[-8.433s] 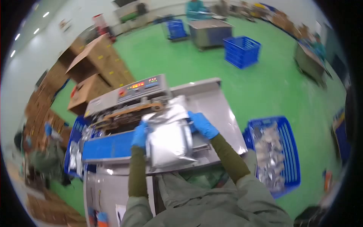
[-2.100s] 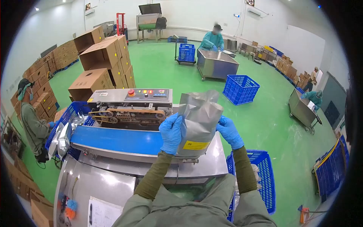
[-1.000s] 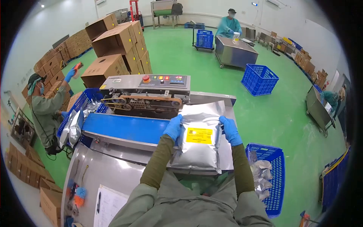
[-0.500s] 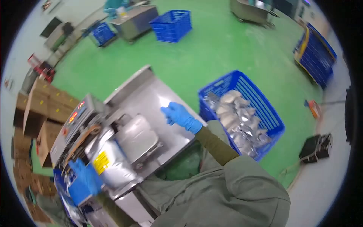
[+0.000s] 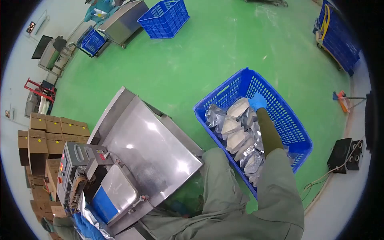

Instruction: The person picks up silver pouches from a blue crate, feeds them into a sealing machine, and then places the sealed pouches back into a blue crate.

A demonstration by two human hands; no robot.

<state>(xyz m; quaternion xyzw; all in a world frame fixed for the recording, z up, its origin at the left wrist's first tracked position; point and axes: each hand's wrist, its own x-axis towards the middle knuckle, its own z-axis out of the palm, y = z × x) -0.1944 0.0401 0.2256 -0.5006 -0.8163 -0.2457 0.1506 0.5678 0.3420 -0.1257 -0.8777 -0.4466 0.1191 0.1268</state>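
My left hand (image 5: 87, 226), in a blue glove, is low at the left with its fingers around a silver foil pouch (image 5: 105, 231) beside the sealing machine. The pouch is partly cut off by the view's edge. My right hand (image 5: 257, 101), also gloved in blue, reaches into a blue plastic basket (image 5: 286, 114) and grips the upper end of a foil pouch (image 5: 249, 114); its fingertips are partly hidden. Several filled pouches (image 5: 236, 138), silver with cream-coloured parts, lie in a row in the basket.
A sealing machine (image 5: 74, 160) with a lit display stands by a metal tray table (image 5: 150, 148) and a small metal plate (image 5: 119, 185). Cardboard boxes (image 5: 38, 146) are stacked at left. Farther off are another blue basket (image 5: 164, 20) and a person (image 5: 100, 10) at a metal table.
My right hand has moved from over the metal tray into the basket. The yellow-labelled pouch has left the metal plate, and my left hand is lower in view. The camera has turned.
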